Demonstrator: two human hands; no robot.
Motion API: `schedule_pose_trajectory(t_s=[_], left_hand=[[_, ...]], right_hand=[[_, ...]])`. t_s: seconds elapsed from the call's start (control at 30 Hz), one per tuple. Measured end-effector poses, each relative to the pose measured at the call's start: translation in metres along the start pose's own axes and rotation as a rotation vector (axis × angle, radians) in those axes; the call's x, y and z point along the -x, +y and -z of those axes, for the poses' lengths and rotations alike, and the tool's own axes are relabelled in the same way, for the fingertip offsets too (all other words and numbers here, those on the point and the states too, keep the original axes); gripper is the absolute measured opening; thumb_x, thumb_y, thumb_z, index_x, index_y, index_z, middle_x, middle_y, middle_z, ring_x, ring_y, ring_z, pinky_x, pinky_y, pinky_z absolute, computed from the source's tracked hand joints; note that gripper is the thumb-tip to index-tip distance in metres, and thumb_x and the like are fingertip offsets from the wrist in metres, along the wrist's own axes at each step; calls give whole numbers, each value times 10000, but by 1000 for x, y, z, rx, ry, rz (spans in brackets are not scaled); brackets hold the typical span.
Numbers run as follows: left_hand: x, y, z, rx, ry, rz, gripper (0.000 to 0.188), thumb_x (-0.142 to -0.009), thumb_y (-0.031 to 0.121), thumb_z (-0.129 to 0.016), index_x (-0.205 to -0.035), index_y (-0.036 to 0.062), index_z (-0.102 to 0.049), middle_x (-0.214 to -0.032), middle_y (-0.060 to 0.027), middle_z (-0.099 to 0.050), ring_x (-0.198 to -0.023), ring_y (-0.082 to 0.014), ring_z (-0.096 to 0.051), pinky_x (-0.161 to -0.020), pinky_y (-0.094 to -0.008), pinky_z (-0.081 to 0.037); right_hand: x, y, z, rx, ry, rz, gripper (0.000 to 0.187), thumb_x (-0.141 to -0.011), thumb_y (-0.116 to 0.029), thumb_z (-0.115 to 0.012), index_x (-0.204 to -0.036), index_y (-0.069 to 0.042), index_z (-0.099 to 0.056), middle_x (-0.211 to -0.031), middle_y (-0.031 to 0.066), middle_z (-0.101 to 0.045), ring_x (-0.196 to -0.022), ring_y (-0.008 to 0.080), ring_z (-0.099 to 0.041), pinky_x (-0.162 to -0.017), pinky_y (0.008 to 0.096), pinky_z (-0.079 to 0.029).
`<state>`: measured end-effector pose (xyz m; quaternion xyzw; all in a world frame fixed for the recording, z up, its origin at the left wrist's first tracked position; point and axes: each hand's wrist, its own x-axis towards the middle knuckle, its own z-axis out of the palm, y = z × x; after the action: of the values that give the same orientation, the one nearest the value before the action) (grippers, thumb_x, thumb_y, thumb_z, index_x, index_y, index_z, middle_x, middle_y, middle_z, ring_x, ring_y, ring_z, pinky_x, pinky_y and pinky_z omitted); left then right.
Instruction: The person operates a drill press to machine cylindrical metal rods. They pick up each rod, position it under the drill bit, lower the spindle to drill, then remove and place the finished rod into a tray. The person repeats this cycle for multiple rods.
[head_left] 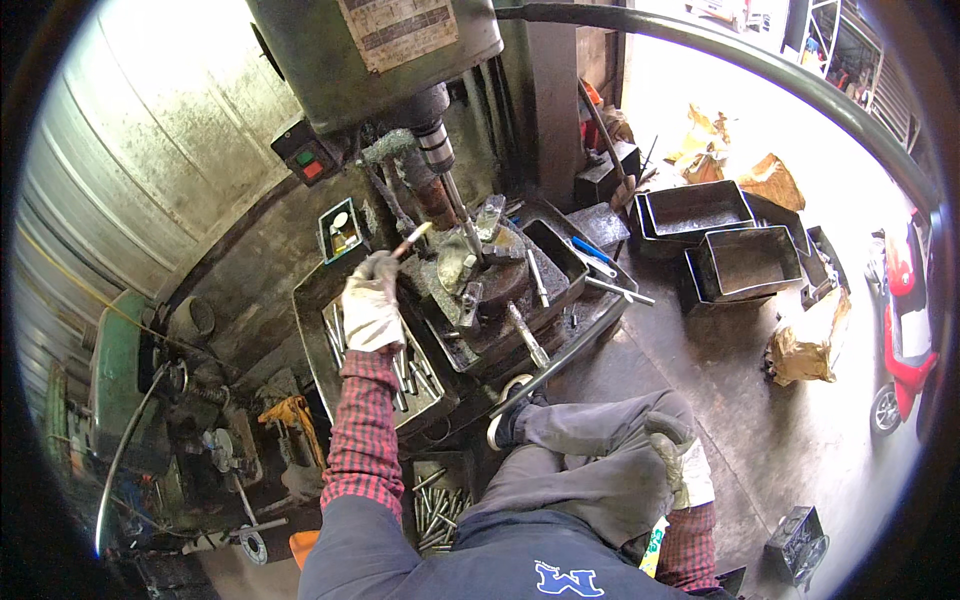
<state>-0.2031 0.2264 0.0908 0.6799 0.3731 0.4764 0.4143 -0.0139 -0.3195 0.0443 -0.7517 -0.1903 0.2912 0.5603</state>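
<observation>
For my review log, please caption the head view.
White-gloved left hand holding a slender, pale-tipped brown stick near a dark green metal drill press.

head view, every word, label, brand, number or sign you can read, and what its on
Lettering described, not copied:
Dark shirt: one large blue letter edged in white, legible.
Plate on the machine head: rows of print, too small to read.
Yellow-green strip beside the right sleeve: marks too blurred to read.
</observation>
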Motion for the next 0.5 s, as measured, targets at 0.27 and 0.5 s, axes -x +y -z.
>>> schedule_pose_trajectory(t_s=[0.27,0.5], left_hand=[[-61,-12,85,-645,306,21,388,-1086,414,-638,-1314,153,-814,-1123,-239,-815,-1075,-381,-812,-928,-453,-621],[-58,4,82,-998,253,172,669,-1037,523,-708,-1576,147,-586,-1098,-255,-823,-1077,-421,-807,-908,-503,-619]], right_hand=[[-29,0,12,32,16,141,401,-1009,-200,-774,-1337,30,-767,-1215,126,-812,-1159,234,-745,-1072,389,-570],[-47,-47,35,76,22,202,700,-918,-407,-900,-1446,11,-709,-1348,141,-777,-1278,255,-716,-1146,420,-547]])
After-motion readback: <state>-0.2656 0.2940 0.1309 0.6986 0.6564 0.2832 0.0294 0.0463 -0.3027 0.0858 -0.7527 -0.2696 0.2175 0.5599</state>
